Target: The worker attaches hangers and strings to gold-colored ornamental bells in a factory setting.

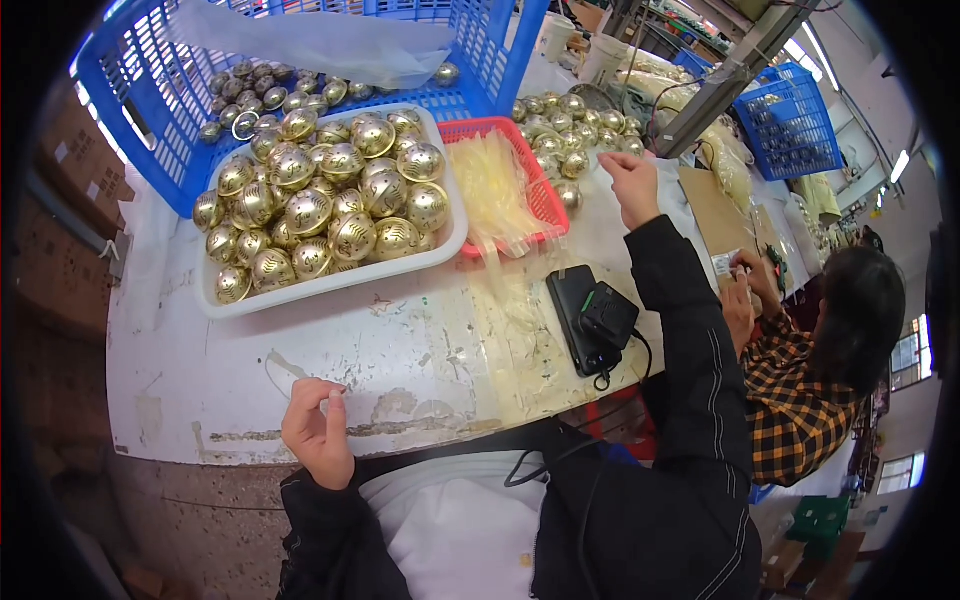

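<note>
My left hand [318, 432] is above the table's near edge, fingers curled and thumb close to the index finger. Whatever it may pinch is too small to make out. Further off to the right, my right hand [632, 190] is held over the table with its fingertips pressed together; I cannot make out anything in them. It is nearest to a pile of loose metal bells [572, 132]. A white tray [455, 225] heaped with gold-coloured round bells [308, 212] stands beyond my left hand. Beside it, a red basket [545, 190] holds pale yellowish strips [490, 185], some hanging over its near rim.
A large blue crate [150, 150] with more bells stands behind the tray. A black device with a cable [585, 318] lies near my right forearm. At the right a co-worker in a checked shirt [800, 410] works with both hands. Another blue crate [790, 120] is beyond.
</note>
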The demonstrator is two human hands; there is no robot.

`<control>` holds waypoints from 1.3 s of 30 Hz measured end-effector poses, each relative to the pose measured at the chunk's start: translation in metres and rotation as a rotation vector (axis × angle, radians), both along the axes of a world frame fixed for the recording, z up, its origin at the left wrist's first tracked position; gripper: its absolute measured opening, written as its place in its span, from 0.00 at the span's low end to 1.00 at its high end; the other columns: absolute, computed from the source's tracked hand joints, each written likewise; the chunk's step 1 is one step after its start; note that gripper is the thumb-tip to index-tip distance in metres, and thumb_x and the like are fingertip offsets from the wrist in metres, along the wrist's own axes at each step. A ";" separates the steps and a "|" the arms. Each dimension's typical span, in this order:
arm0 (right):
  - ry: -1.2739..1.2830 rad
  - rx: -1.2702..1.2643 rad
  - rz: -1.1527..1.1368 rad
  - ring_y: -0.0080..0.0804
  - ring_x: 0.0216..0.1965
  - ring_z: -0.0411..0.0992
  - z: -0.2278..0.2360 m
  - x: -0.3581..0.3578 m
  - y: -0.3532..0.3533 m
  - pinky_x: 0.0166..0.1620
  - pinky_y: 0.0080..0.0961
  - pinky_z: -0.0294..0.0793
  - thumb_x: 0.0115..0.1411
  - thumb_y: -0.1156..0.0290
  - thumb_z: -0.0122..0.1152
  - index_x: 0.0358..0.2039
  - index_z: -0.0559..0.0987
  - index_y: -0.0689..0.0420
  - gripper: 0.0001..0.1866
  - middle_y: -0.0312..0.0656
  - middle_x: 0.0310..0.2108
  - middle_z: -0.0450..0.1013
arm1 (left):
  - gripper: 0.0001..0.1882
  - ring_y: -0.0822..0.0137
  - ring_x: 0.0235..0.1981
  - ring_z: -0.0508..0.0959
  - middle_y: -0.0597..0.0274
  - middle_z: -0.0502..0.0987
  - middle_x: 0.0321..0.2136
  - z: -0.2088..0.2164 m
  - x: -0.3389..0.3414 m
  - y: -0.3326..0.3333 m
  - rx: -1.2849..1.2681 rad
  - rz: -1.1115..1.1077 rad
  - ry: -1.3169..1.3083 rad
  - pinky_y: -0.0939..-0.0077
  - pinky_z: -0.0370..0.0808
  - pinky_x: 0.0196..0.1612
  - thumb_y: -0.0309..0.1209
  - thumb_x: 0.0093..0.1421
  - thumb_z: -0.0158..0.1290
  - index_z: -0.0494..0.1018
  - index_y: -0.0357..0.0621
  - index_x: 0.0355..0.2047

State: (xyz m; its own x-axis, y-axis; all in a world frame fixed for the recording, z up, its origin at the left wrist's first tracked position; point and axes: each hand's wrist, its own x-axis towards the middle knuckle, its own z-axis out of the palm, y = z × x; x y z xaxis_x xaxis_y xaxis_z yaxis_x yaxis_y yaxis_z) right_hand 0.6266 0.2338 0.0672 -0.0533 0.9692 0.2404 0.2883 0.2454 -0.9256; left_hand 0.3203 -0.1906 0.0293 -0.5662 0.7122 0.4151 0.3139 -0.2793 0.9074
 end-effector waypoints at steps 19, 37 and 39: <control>-0.394 0.724 0.313 0.34 0.28 0.73 0.070 -0.043 -0.223 0.33 0.25 0.70 0.51 0.83 0.67 0.32 0.81 0.63 0.07 0.42 0.26 0.74 | 0.17 0.49 0.34 0.77 0.52 0.78 0.32 0.071 -0.046 0.093 0.009 0.138 0.919 0.59 0.75 0.38 0.27 0.51 0.63 0.77 0.38 0.41; -0.485 0.538 0.071 0.28 0.27 0.67 0.007 -0.001 -0.261 0.30 0.23 0.67 0.50 0.87 0.65 0.32 0.82 0.61 0.09 0.39 0.29 0.73 | 0.29 0.65 0.49 0.77 0.51 0.72 0.53 0.059 -0.023 0.076 0.113 -0.287 -0.138 0.72 0.76 0.45 0.18 0.59 0.57 0.62 0.35 0.61; -0.798 0.690 0.216 0.38 0.35 0.68 0.008 -0.006 -0.245 0.35 0.28 0.70 0.42 0.84 0.65 0.30 0.84 0.56 0.13 0.40 0.35 0.71 | 0.30 0.57 0.54 0.75 0.48 0.68 0.57 0.041 -0.022 0.054 0.038 -0.551 -0.575 0.75 0.73 0.46 0.24 0.64 0.52 0.56 0.37 0.65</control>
State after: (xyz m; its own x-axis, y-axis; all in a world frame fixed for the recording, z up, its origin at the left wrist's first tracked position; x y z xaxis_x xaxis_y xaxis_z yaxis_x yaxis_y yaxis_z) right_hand 0.6205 -0.0116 0.0753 -0.5905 0.5892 0.5516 0.6361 0.7604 -0.1313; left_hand 0.2985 -0.1365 0.0703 -0.2697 0.9432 0.1941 -0.3930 -0.2918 0.8720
